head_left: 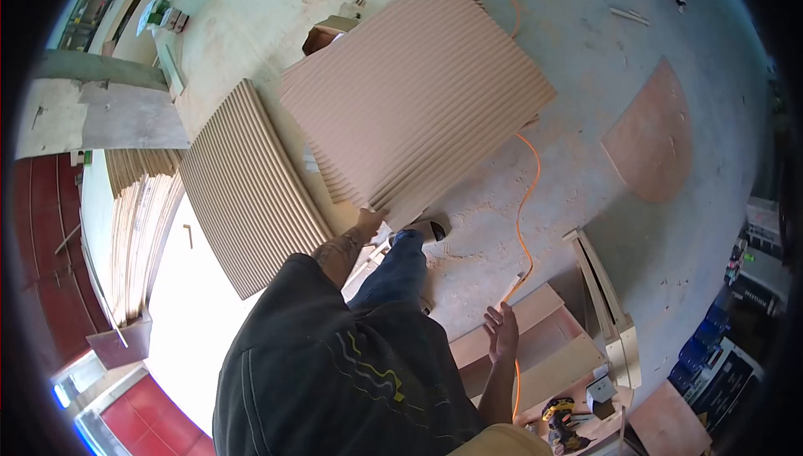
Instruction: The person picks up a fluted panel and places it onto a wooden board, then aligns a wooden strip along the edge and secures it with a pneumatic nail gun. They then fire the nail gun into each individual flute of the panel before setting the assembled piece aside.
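Observation:
My left hand (369, 222) reaches forward to the near corner of a large ribbed panel (418, 79), its fingers closed on the edge. This panel lies on top of other ribbed sheets. Off to the right, my right hand (503, 332) is raised with loosely curled, separated fingers and nothing clearly held. A thin pale strip (513, 287) shows just beyond its fingertips; contact cannot be made out. Another ribbed panel (255, 192) lies left of my left hand.
An orange cable (525, 205) crosses the floor beside my right hand. Wooden box frames (544, 347) and a yellow drill (562, 422) are at the lower right. A curved board (657, 142) lies farther right. A pillar (100, 113) and stacked sheets (144, 222) stand left.

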Available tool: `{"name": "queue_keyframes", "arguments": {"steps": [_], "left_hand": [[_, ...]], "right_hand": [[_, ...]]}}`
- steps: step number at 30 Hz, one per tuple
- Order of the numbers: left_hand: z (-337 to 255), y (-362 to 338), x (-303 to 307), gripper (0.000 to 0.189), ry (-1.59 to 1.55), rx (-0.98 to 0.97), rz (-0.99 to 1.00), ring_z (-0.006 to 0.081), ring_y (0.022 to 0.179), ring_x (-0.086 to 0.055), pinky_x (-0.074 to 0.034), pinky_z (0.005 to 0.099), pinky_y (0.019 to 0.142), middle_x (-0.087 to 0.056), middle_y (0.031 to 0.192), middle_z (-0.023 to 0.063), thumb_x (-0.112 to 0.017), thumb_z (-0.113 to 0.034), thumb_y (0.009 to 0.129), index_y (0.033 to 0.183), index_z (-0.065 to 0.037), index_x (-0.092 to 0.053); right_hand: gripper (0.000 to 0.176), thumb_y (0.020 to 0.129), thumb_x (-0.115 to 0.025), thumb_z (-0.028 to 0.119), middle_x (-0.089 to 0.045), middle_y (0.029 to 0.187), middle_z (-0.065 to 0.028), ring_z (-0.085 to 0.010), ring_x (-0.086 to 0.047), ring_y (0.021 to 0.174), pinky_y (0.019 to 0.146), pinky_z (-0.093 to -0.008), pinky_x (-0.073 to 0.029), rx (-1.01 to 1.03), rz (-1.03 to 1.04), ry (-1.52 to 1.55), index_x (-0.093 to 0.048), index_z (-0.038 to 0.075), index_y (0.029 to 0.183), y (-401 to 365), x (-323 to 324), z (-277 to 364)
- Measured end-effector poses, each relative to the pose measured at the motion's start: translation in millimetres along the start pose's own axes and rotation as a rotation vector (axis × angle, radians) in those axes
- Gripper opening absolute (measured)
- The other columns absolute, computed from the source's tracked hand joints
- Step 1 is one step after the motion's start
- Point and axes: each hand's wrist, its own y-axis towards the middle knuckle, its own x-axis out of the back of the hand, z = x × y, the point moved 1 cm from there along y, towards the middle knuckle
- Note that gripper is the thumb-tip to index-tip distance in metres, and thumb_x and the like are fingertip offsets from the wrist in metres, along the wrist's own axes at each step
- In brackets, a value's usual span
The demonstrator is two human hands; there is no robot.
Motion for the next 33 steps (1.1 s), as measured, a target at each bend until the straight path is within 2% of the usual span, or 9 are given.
{"name": "queue_keyframes", "arguments": {"steps": [7, 10, 15, 19, 20, 24, 26, 29, 33], "left_hand": [[-56.0, -61.9, -62.9, 0.115, -0.415, 0.109, -0.494, 0.0383, 0.138, -0.058, -0.045, 0.0496, 0.118, -0.055, 0.153, 0.0282, -0.079, -0.059, 0.090, 0.168, 0.002, -0.019], [-52.0, -92.1, -42.6, 0.075, -0.537, -0.279, -0.202, 0.0336, 0.128, -0.066, -0.053, 0.0482, 0.109, -0.067, 0.137, 0.0221, -0.076, -0.048, 0.098, 0.148, 0.004, -0.053], [-98.1, -206.1, 42.1, 0.059, -0.895, -0.300, 0.224, 0.0302, 0.127, -0.069, -0.057, 0.0448, 0.111, -0.067, 0.140, 0.0217, -0.064, -0.042, 0.109, 0.149, 0.001, -0.055], [-175.4, -321.3, 87.0, 0.041, -0.891, -0.312, 0.052, 0.0153, 0.059, -0.073, -0.056, 0.0222, 0.036, -0.074, 0.092, 0.0139, -0.057, -0.037, 0.112, 0.126, 0.001, -0.059], [-161.1, -306.1, 124.3, 0.042, -0.901, -0.437, 0.313, 0.0205, 0.083, -0.079, -0.068, 0.0246, 0.065, -0.075, 0.111, 0.0187, -0.057, -0.032, 0.112, 0.134, 0.003, -0.056], [-193.9, -347.2, 135.0, 0.042, -1.070, -0.600, 0.777, 0.0213, 0.082, -0.078, -0.073, 0.0275, 0.070, -0.069, 0.101, 0.0193, -0.046, -0.023, 0.116, 0.136, 0.013, -0.046], [-201.4, -359.4, 131.5, 0.044, -1.243, -0.598, 0.813, 0.0228, 0.090, -0.077, -0.073, 0.0297, 0.075, -0.065, 0.107, 0.0202, -0.042, -0.021, 0.117, 0.138, 0.017, -0.042], [-204.2, -364.0, 125.5, 0.047, -1.258, -0.630, 0.872, 0.0231, 0.099, -0.075, -0.074, 0.0317, 0.079, -0.063, 0.115, 0.0227, -0.043, -0.021, 0.117, 0.142, 0.019, -0.039], [-203.0, -366.8, 105.4, 0.048, -1.313, -0.611, 0.862, 0.0241, 0.099, -0.075, -0.073, 0.0313, 0.080, -0.064, 0.115, 0.0223, -0.045, -0.021, 0.116, 0.145, 0.018, -0.040]], "right_hand": [[0.067, 0.107, -0.059, 0.055, -0.064, 0.147, -0.0197, -0.0364, -0.062, 0.131, 0.110, -0.0530, -0.044, 0.048, 0.078, -0.402, -0.050, 0.012, 0.156, 130.8, -86.3, 50.2], [0.072, 0.106, -0.060, 0.056, -0.063, 0.149, -0.0193, -0.0378, -0.060, 0.136, 0.113, -0.0548, -0.043, 0.003, 0.178, -0.423, -0.045, 0.013, 0.161, 173.9, -125.9, 70.1], [0.066, 0.106, -0.064, 0.052, -0.067, 0.136, -0.0098, -0.0287, -0.066, 0.122, 0.102, -0.0489, -0.050, 0.095, 0.275, -0.302, -0.045, 0.015, 0.157, 253.1, -230.0, 100.7], [0.072, 0.103, -0.073, 0.039, -0.067, 0.134, -0.0105, -0.0271, -0.067, 0.115, 0.098, -0.0463, -0.052, 0.279, 0.218, -0.080, -0.037, 0.015, 0.161, 303.2, -318.6, 112.8], [0.075, 0.102, -0.075, 0.035, -0.066, 0.132, -0.0110, -0.0270, -0.068, 0.115, 0.097, -0.0460, -0.053, 0.347, 0.127, -0.047, -0.035, 0.013, 0.161, 323.7, -336.7, 111.8], [0.081, 0.098, -0.080, 0.036, -0.063, 0.127, -0.0183, -0.0327, -0.066, 0.118, 0.098, -0.0474, -0.054, 0.465, 0.052, 0.069, -0.036, 0.009, 0.160, 361.8, -384.2, 130.7], [0.083, 0.096, -0.081, 0.037, -0.059, 0.127, -0.0259, -0.0416, -0.065, 0.121, 0.102, -0.0523, -0.054, 0.446, -0.432, -0.382, -0.036, 0.006, 0.159, 297.1, -379.6, 165.3], [0.084, 0.095, -0.078, 0.034, -0.039, 0.146, -0.0434, -0.0555, -0.056, 0.134, 0.114, -0.0537, -0.051, 0.564, -0.280, -0.494, -0.036, -0.008, 0.153, 266.6, -388.1, 172.1], [0.090, 0.096, -0.076, 0.043, -0.034, 0.167, -0.0347, -0.0496, -0.054, 0.140, 0.115, -0.0516, -0.050, 0.048, -0.023, -0.696, -0.030, -0.008, 0.155, 299.4, -456.7, 68.5]]}}
